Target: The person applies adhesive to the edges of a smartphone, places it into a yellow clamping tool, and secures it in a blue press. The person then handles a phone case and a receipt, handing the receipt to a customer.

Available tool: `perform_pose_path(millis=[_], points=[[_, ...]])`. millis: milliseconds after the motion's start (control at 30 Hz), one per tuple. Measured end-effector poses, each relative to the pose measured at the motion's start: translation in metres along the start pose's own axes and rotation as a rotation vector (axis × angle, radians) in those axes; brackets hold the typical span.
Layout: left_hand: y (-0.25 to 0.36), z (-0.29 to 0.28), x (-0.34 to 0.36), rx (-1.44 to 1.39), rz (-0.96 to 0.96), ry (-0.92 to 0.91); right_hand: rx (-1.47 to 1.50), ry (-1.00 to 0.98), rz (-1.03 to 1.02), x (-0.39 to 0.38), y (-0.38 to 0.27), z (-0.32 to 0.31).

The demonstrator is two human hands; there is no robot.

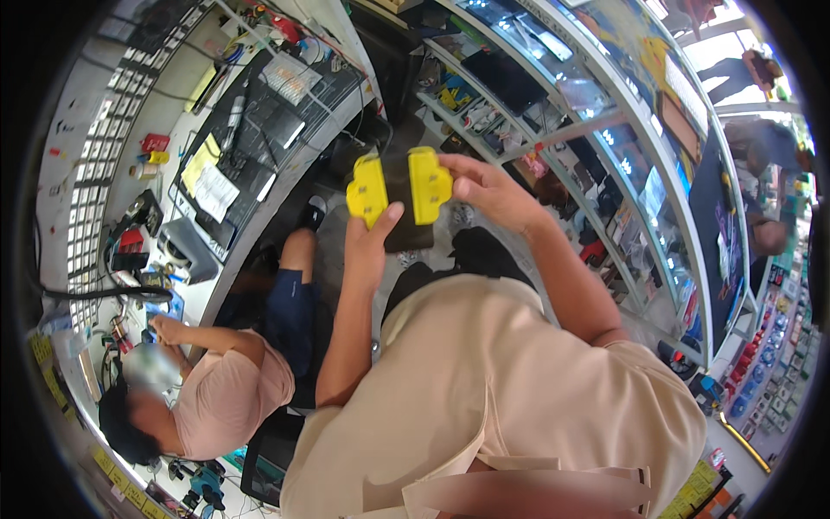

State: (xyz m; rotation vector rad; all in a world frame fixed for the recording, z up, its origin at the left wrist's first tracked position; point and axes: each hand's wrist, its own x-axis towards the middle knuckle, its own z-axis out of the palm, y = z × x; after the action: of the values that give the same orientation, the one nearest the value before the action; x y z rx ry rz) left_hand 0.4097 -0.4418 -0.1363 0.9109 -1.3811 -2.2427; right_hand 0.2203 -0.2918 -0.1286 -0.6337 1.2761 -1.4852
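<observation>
In front of my body I hold a dark, flat, phone-shaped slab point(400, 199) with a yellow plastic clamp on each long side. My left hand point(370, 246) is closed at the lower end of the left yellow clamp point(367, 192), its thumb lying near the slab's edge. The fingers of my right hand point(501, 195) are bent against the outer side of the right yellow clamp point(429, 186), with the thumb close to it. The undersides of the clamps and some of my fingertips are hidden.
Left, a workbench point(298, 147) carries a black mat point(259, 112), papers and tools; a seated co-worker point(229, 381) works there. Right of me stands a glass display case point(640, 173) with shelves of small goods. A dark chair point(264, 458) is behind the co-worker.
</observation>
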Motion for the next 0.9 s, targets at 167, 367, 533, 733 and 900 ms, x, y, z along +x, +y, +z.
perform_pose_path(millis=[167,367,533,733,900], points=[[-0.061,-0.016,0.016,-0.322,-0.241,0.287,0.070,0.371,0.388,0.100,0.143,-0.143],[-0.136,-0.009,0.026,-0.338,-0.352,0.582,-1.052,1.011,0.071,0.321,0.317,-0.351],[-0.161,0.012,0.034,-0.344,-0.436,0.677,-1.413,0.768,0.287,0.392,0.347,-0.432],[-0.129,0.032,0.049,-0.278,-0.430,0.652,-1.119,0.689,0.020,0.313,0.303,-0.358],[-0.094,0.029,0.059,-0.247,-0.148,0.525,0.127,0.590,0.152,0.142,0.222,-0.204]])
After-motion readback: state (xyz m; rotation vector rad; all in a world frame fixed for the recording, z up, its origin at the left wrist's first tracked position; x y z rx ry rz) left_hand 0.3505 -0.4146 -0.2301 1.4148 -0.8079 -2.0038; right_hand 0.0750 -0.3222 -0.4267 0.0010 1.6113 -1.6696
